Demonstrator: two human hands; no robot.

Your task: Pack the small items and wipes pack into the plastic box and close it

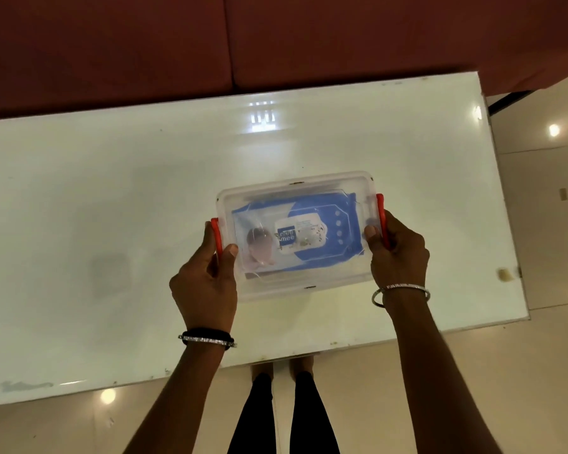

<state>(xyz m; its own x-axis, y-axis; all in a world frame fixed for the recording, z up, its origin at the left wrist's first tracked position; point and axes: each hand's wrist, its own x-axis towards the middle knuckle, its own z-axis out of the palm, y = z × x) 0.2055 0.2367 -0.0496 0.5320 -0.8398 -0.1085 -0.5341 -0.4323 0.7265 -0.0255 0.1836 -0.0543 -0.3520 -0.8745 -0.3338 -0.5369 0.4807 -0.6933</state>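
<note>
The plastic box (pixel 295 234) is held over the middle of a white glossy table (pixel 112 208), its clear lid (pixel 292 188) on top and a red clip at each short end. Whether the box rests on the table or is lifted just above it cannot be told from this angle. The left hand (pixel 207 283) grips the left end: its thumb lies on the lid near the corner and the fingers wrap around the left red clip (pixel 216 235). The right hand (pixel 397 253) grips the right end the same way, thumb pressed on the lid edge and fingers curled over the right red clip (pixel 381 221). Both clips look folded against the box ends, though the fingers hide much of them. Through the cloudy lid shows a blue wipes pack (pixel 309 237) lying flat and filling most of the inside, with a white label in its middle. Any small items under or beside it are too blurred to make out. The left wrist carries a black band and a sparkling bracelet (pixel 207 337); the right wrist carries a thin silver bangle (pixel 400 291). A dark red sofa (pixel 276 40) runs along the far side of the table. Below the near table edge, the person's legs in black trousers (pixel 282 417) stand on a pale shiny floor (pixel 551 224). A ceiling light is mirrored in the tabletop beyond the box.
</note>
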